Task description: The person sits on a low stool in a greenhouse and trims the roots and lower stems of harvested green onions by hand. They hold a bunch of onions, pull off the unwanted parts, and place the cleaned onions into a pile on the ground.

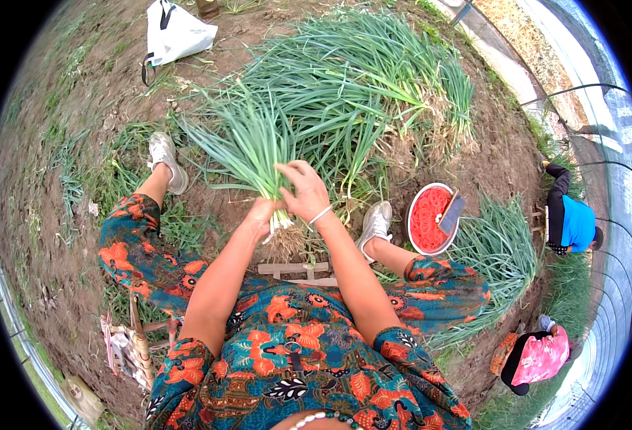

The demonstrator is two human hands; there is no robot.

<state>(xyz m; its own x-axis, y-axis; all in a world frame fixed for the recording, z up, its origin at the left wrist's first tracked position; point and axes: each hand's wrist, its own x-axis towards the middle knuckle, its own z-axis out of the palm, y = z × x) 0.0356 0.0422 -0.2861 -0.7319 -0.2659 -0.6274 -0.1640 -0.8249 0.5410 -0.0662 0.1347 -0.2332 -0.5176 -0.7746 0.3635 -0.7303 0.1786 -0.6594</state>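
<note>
In front of my knees a bunch of green onions (255, 147) is held up, its green leaves pointing away and its white bases and roots toward me. My left hand (262, 213) is closed round the bunch just above the roots. My right hand (306, 192), with a white bangle at the wrist, grips the same stalks from the right, fingers curled across them. Pale brown roots (285, 242) hang below the hands. Just beyond lies a large heap of green onions (344, 86) on the soil.
A white basin (411, 228) of red rubber bands (429, 215) stands right of my right shoe, a flat grey piece (452, 215) on top. More green onions (498, 247) lie beside it. A white bag (180, 34) sits far left. Two people (577, 218) work at right.
</note>
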